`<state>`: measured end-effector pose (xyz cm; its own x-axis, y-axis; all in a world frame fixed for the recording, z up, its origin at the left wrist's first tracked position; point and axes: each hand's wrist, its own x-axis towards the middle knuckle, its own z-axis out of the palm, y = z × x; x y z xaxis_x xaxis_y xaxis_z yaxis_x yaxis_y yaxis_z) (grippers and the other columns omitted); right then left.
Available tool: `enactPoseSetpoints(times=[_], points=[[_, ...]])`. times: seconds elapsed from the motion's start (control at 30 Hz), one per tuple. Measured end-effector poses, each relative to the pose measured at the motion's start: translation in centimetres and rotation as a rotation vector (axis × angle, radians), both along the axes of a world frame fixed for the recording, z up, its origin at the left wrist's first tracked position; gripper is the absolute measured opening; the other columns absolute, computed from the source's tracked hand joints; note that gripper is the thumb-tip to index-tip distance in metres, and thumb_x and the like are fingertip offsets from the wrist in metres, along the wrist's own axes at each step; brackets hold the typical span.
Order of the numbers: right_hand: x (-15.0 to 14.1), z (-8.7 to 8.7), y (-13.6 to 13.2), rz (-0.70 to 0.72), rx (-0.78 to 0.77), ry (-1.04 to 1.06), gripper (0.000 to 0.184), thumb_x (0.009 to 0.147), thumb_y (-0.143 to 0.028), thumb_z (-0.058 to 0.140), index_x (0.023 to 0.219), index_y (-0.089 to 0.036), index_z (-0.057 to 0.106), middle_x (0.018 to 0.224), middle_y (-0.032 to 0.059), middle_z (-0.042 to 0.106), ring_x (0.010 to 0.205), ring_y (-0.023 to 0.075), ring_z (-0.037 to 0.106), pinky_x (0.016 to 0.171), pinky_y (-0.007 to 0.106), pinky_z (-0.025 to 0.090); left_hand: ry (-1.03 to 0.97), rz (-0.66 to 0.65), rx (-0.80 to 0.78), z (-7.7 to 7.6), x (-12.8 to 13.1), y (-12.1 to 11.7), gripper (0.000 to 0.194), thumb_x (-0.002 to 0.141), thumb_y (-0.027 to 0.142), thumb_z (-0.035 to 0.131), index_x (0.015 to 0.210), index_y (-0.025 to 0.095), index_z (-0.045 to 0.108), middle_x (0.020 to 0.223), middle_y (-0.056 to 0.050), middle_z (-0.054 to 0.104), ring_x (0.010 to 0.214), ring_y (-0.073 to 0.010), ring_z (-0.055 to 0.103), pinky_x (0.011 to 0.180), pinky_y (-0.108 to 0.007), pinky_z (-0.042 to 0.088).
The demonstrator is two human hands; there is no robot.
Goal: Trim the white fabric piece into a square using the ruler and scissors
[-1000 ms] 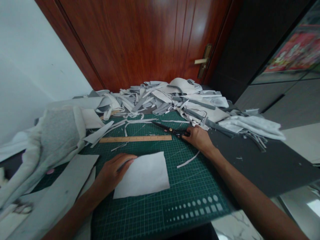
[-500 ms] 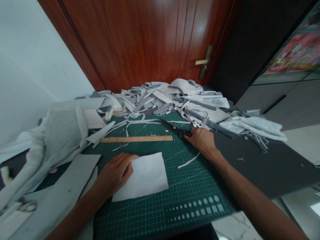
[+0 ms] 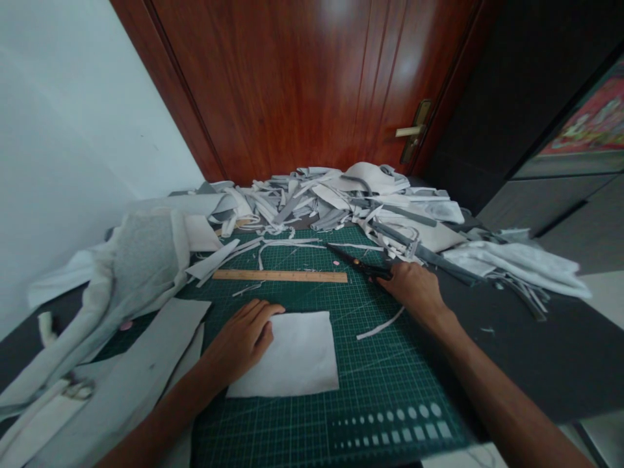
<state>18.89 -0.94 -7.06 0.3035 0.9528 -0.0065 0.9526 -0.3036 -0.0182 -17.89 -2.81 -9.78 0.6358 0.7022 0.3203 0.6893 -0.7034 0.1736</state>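
A white rectangular piece of fabric [image 3: 297, 357] lies flat on the green cutting mat [image 3: 273, 432]. My left hand [image 3: 244, 338] rests over its left side, fingers stretched along the upper left corner and thumb bent inward. Farther right, my right hand [image 3: 414, 286] is closed round the handles of black scissors [image 3: 363, 265], whose blades point away to the upper left, low over the mat. My palm hides part of the handles. Between the hands and the scrap pile lies a wooden ruler [image 3: 280, 276]. A thin white strip [image 3: 380, 327] curves below my right hand.
A heap of white and grey fabric scraps [image 3: 312, 195] lines the back of the dark table [image 3: 531, 357], against a wooden door [image 3: 292, 84]. Long grey fabric pieces [image 3: 131, 370] and a rolled, fuzzy bundle [image 3: 146, 253] cover the left side. More strips [image 3: 521, 260] lie right.
The view has shifted, so everything appears slightly farther right and lower. My left hand stays on the fabric, and my right hand still grips the scissors.
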Motion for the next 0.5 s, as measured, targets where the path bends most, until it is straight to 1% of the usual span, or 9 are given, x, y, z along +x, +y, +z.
enactPoseSetpoints(times=[0.1, 0.2, 0.27, 0.4, 0.5], points=[[0.3, 0.3, -0.2, 0.001, -0.041, 0.0, 0.046, 0.094, -0.058, 0.064, 0.101, -0.014, 0.074, 0.102, 0.0178, 0.076, 0.103, 0.0307, 0.074, 0.082, 0.036, 0.055, -0.005, 0.028, -0.018, -0.1, -0.1, 0.1, 0.032, 0.099, 0.015, 0.043, 0.122, 0.02, 0.064, 0.109, -0.006, 0.072, 0.105, -0.0238, 0.067, 0.095, -0.037, 0.054], [0.5, 0.3, -0.5, 0.03, -0.05, -0.019, 0.04, 0.098, -0.05, 0.061, 0.107, -0.013, 0.073, 0.107, 0.018, 0.076, 0.107, 0.0308, 0.073, 0.081, 0.035, 0.053, -0.021, 0.046, -0.015, -0.1, -0.1, 0.3, 0.033, 0.1, 0.017, 0.04, 0.121, 0.02, 0.065, 0.108, -0.007, 0.072, 0.105, -0.0236, 0.067, 0.097, -0.038, 0.054], [0.7, 0.2, -0.6, 0.056, -0.038, -0.03, 0.036, 0.1, -0.045, 0.059, 0.11, -0.012, 0.072, 0.111, 0.0183, 0.075, 0.11, 0.0309, 0.072, 0.081, 0.035, 0.053, -0.045, 0.08, 0.02, 0.1, -0.2, 0.5, 0.034, 0.102, 0.019, 0.038, 0.122, 0.019, 0.065, 0.109, -0.008, 0.071, 0.106, -0.0241, 0.066, 0.1, -0.039, 0.054], [1.1, 0.2, -0.6, 0.066, 0.01, -0.036, 0.037, 0.1, -0.047, 0.06, 0.108, -0.013, 0.072, 0.109, 0.0186, 0.075, 0.106, 0.0309, 0.072, 0.079, 0.035, 0.052, -0.124, 0.217, 0.12, 0.7, -1.2, 1.3, 0.035, 0.105, 0.025, 0.035, 0.124, 0.019, 0.064, 0.117, -0.011, 0.069, 0.114, -0.0261, 0.064, 0.106, -0.042, 0.052], [1.3, 0.3, -0.4, 0.068, 0.032, -0.016, 0.037, 0.099, -0.048, 0.061, 0.108, -0.015, 0.074, 0.108, 0.0181, 0.076, 0.104, 0.0306, 0.073, 0.079, 0.035, 0.053, -0.216, 0.333, 0.153, 0.7, -2.3, 2.2, 0.036, 0.107, 0.03, 0.03, 0.116, 0.017, 0.063, 0.117, -0.013, 0.067, 0.117, -0.0276, 0.063, 0.107, -0.044, 0.051]])
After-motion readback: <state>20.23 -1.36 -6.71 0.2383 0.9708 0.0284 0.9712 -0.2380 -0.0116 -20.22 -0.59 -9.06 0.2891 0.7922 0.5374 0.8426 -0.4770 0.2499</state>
